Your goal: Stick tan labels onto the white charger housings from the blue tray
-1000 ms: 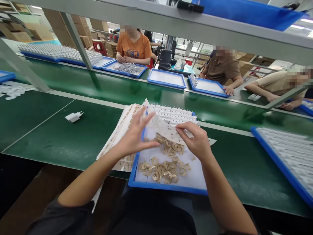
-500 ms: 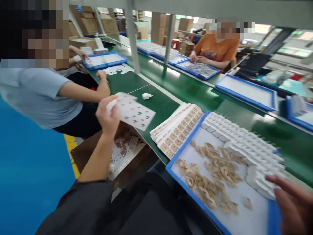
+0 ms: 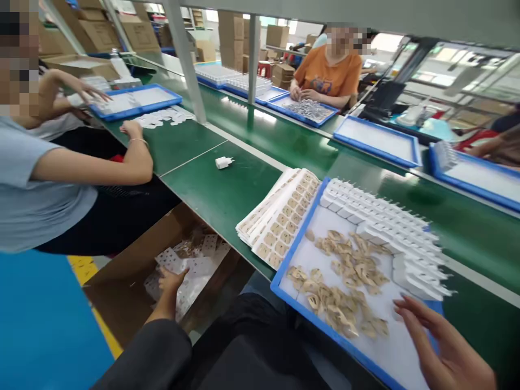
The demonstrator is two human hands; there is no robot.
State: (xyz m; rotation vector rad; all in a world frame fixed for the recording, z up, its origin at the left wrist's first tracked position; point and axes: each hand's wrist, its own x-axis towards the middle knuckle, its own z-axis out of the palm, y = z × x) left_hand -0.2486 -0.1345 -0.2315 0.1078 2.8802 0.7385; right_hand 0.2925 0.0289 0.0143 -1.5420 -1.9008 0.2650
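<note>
My left hand reaches down over an open cardboard box, fingers spread and holding nothing. Just past its fingertips a white sheet with small dark marks lies among other sheets and clear plastic in the box. My right hand hovers over the near right part of a blue-rimmed tray, its fingers stretched out. A faint small piece shows by its fingertips, too blurred to name. Curled tan pieces lie scattered in the tray. White plug chargers stand in rows along its far side.
Left of the tray lies a fanned stack of sheets with tan stickers. A single white charger rests on the green table. A co-worker in light blue sits at left; another in orange works across the table.
My left hand has moved down to the box and let go of the marked sheet. My right hand has come further in over the tray. The view has shifted right.
</note>
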